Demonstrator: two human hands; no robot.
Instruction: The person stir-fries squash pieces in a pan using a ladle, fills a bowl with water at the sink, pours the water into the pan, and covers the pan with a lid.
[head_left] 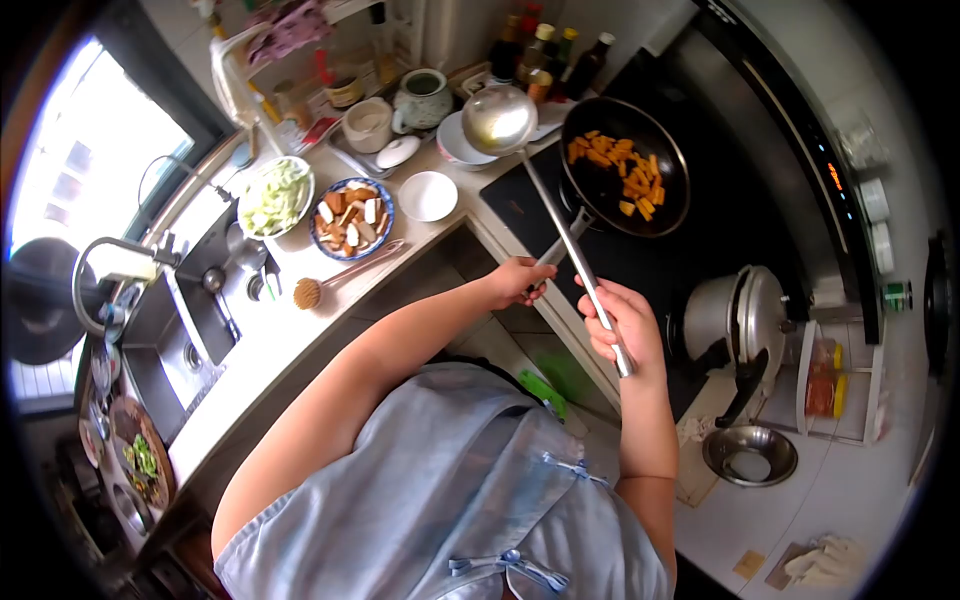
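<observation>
The person's left hand (518,282) was wrapped around the handle (552,254) of a black frying pan (600,197), and the right hand (628,322) gripped a long metal ladle (548,205) near the end of its shaft. The pan sat on the black stove (632,268), with orange pieces (640,182) spread in it. The ladle's shaft crossed in front of the pan's handle, and its round head appeared over a white bowl (462,150) at the back of the bench (287,338); whether the two touched could not be told. A smaller white bowl (430,197) stood near the bench's edge, just beside a blue-rimmed plate (317,236) of brown and white pieces (352,220). Next to that was a dish of pale green pieces (272,198), close to the sink (150,345). A brush (310,292) lay in front of the plate. Several bottles (588,68) stood behind the pan. On the stove's other side were a metal pressure cooker (712,315) with a black handle and, near it, a metal bowl (712,458).
</observation>
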